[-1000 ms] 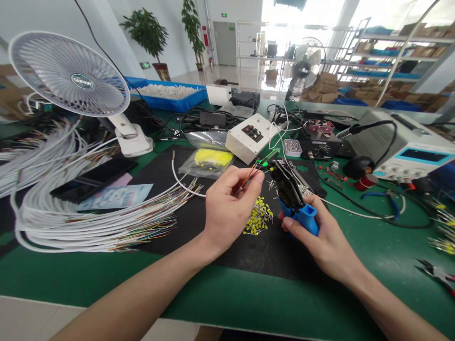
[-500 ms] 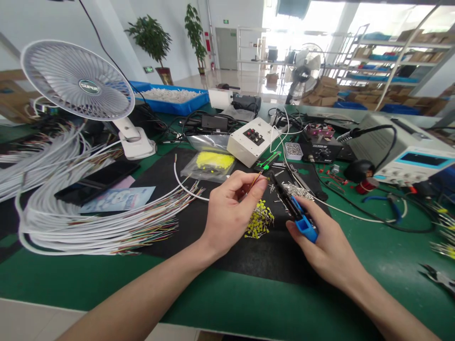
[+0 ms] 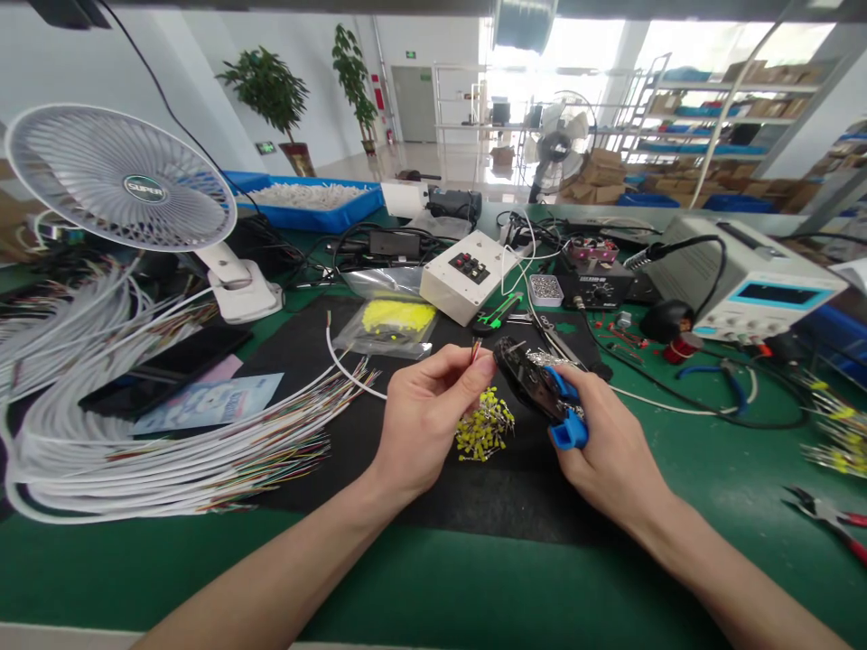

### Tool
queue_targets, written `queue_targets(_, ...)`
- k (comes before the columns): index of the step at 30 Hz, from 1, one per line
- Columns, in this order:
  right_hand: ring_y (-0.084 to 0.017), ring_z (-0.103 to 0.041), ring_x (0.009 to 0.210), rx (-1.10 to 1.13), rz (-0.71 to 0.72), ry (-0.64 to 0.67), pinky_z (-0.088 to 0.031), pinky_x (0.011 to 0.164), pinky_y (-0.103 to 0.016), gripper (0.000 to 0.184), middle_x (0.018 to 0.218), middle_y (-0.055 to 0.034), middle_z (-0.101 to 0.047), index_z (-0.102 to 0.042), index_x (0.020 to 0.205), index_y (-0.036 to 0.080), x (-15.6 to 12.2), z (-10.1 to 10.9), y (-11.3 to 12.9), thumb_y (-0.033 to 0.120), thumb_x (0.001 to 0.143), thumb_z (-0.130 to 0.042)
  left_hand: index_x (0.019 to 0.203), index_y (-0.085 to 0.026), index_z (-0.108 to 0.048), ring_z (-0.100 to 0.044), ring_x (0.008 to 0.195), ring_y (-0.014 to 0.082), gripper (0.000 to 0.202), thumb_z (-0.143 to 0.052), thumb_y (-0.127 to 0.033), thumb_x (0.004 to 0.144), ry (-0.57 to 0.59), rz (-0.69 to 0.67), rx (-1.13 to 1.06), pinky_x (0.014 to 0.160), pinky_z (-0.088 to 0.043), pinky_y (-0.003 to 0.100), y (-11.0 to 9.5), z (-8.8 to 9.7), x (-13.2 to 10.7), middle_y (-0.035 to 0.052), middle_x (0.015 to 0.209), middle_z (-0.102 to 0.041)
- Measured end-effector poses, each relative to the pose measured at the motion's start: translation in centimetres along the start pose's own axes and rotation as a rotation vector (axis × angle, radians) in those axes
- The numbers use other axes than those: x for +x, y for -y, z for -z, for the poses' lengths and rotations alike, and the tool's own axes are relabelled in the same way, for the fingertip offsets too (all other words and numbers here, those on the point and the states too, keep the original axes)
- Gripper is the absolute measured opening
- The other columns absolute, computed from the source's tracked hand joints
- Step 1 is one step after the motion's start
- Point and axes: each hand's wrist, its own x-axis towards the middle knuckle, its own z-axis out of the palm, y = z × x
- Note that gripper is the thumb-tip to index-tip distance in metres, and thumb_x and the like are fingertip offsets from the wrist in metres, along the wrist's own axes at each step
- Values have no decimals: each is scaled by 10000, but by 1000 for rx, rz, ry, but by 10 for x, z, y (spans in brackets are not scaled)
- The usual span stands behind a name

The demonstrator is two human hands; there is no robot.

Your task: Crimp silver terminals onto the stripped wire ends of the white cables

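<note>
several wires pinched in left hand; right hand gripping crimper; fan reads "super"

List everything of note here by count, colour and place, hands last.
Hand tool: one, black and blue, in the right hand
Thin wires: several, mixed colours, in the left fingers
Yellow-tipped parts: many, yellow and silver, piled between the hands
Mat: one, black, on the table
Table: one, green, across the foreground
Cables: many, white, left
Dark slab: one, black, left
Desk fan: one, white, left
Tray: one, blue, back left
Switch box: one, off-white, centre back
Bag: one, clear, centre
Instrument: one, grey, right
Cutters: one, red-handled, right edge
Plants: two, green, background left
Cardboard boxes: many, brown, background right
Left hand: one, bare, centre
Right hand: one, bare, right of centre
</note>
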Motion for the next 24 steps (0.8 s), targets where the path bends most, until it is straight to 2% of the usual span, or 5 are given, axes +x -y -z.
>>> queue_targets(5,-317,-602,1207,-44,22,-8,-499,1040,-459,790,1332,-122,-609,-415,1452,220,1,-2,-2,123,689,-597,926,-178,-759,-393,615,82,154,-748,-328,892,3,8,-4,537,-295,231,1,2,0,8,740,-548)
queue_targets(13,-331,-626,1097,-71,16,-27,-533,949,-463,654,1191,-138,-635,-502,1325,186,1,-5,-4,127,681,-596,915,-180,-760,-395,601,89,184,-772,-356,862,-26,20,-14,526,-314,232,0,1,-1,5,720,-550)
queue_targets(24,-346,-612,1086,-125,21,-49,-535,934,-476,671,1186,-149,-622,-493,1334,184,4,-4,-5,128,671,-578,906,-176,-765,-382,610,85,176,-768,-348,866,-2,11,-26,524,-304,229,-1,1,-1,16,755,-561)
